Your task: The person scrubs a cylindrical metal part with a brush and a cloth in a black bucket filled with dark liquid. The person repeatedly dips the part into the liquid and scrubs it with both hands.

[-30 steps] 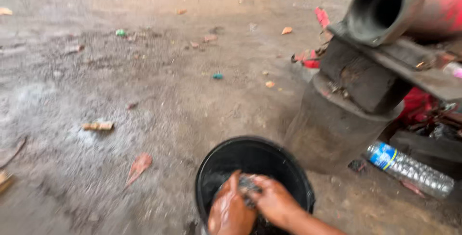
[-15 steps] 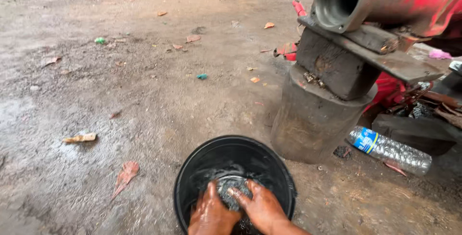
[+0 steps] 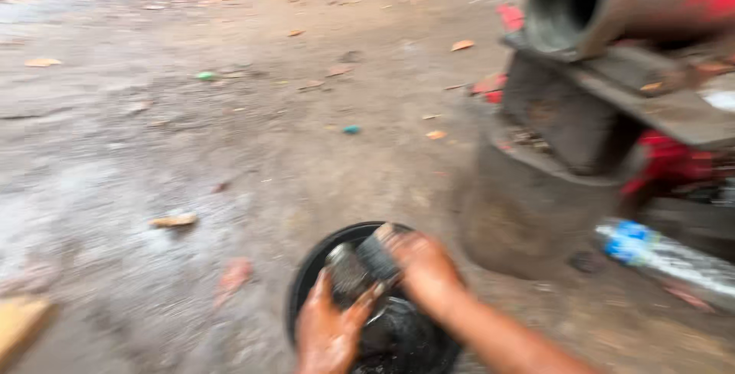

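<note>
Fingers (image 3: 360, 297) of both our hands grip a grimy metal part (image 3: 348, 271) and brush (image 3: 379, 251) over the black bucket (image 3: 306, 282) at lower centre, scrubbing unfinished.

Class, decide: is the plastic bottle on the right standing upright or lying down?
Lying down: the plastic bottle rests lengthwise on the dirt ground, beside the metal drum.

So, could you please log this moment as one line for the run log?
left hand: holds dark metal part | right hand: grips brush against it | over black bucket | plastic bottle lying right
</note>
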